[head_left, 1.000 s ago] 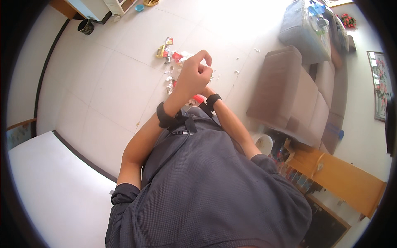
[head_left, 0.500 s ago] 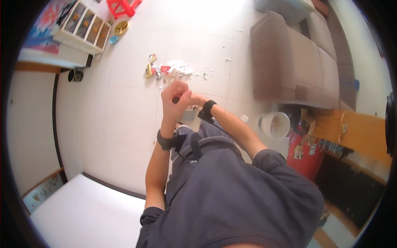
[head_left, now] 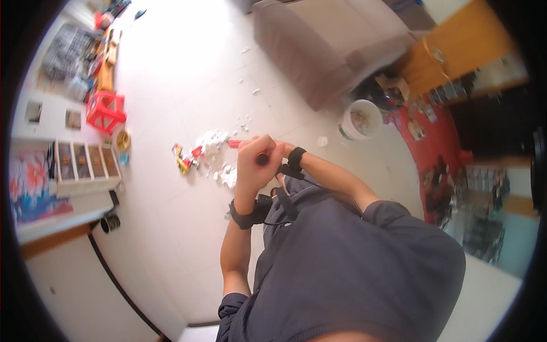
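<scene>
My left hand [head_left: 254, 166] is closed round a handle [head_left: 262, 159] seen end-on, its round dark tip edged in red. What the handle belongs to is hidden beneath the hand. My right hand [head_left: 283, 149] is just behind and right of the left one, its fingers mostly hidden. A red piece [head_left: 233, 143] shows past the left hand; I cannot tell whether it joins the handle. White scraps [head_left: 212, 140] lie heaped on the floor beyond my hands, with a second patch of scraps [head_left: 228, 176] nearer. Beside the heap are crumpled red and yellow wrappers [head_left: 182, 163].
A white bucket [head_left: 361, 121] stands right of my hands, near a brown sofa [head_left: 319, 51] and a wooden table [head_left: 450, 51]. At the left are a red stool [head_left: 106, 112], a drawer cabinet [head_left: 85, 185] and a dark cup-shaped container [head_left: 110, 223]. Loose scraps [head_left: 256, 91] dot the floor.
The view has swung to the right, so the scraps, stool and sofa sit further left. Both hands stay close together; the handle's dark tip now shows more plainly in my left hand.
</scene>
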